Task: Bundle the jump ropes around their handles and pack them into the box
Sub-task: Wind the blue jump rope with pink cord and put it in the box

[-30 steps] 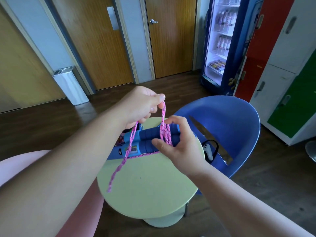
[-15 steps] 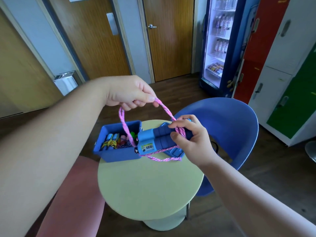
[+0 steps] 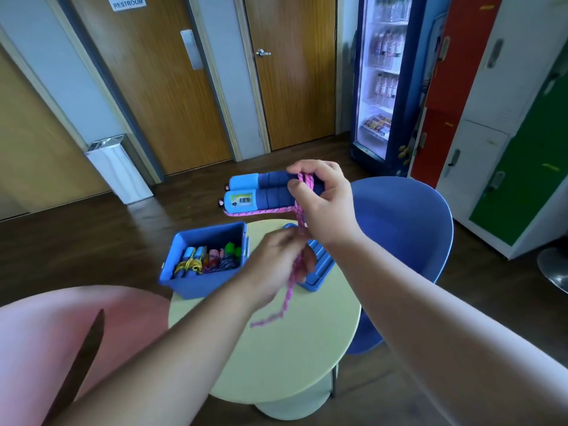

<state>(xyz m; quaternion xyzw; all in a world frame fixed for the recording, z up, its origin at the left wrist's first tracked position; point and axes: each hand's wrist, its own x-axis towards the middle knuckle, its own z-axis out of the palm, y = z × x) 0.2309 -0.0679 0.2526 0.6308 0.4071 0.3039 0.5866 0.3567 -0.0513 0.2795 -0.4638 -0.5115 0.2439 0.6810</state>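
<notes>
Change: the right hand [image 3: 322,201] has lifted the handles [image 3: 264,192] up and away from the counter [image 3: 285,348]; the left hand [image 3: 276,265] has dropped from above them to below them.
Right fingers: curled shut around the two blue handles, thumb pressing the pink coils against the grips.
Left fingers: closed on the rope [image 3: 290,287]; blur hides the exact pinch.
Handles: side by side, level, sticking out left of the right fingers, one showing a small counter window.
Rope: wound around the grips under the right fingers, one strand running along the underside, then down through the left fingers; its loose tail hangs below them over the counter.
Box [image 3: 199,281]: open, on the counter's far left edge, left of the left fingers, bundled ropes inside.
Lid [image 3: 319,272]: lying behind the left fingers, partly hidden.
</notes>
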